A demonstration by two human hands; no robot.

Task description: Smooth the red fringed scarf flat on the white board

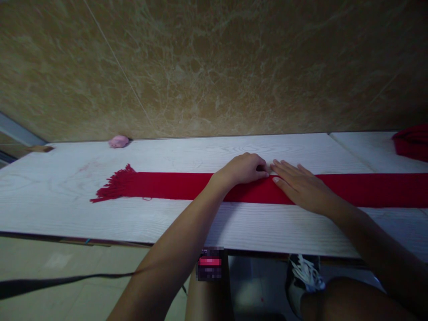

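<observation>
A long red scarf [174, 185] lies stretched flat across the white wood-grain table [67, 209], its fringe spread at the left end. At the scarf's far edge my left hand [245, 168] is closed, fingers curled and thumb close to them, pinching at the cloth. Close beside its fingertips, my right hand [299, 186] rests flat on the scarf with fingers stretched out. The scarf runs on past the right side of the view, so that end is hidden.
A small pink lump [119, 141] sits near the marbled wall [200, 67] at the back left. More folded red cloth [413, 141] lies at the far right. A dark strap [67, 280] crosses below the table's front edge, and a shoe [304, 276] shows beneath.
</observation>
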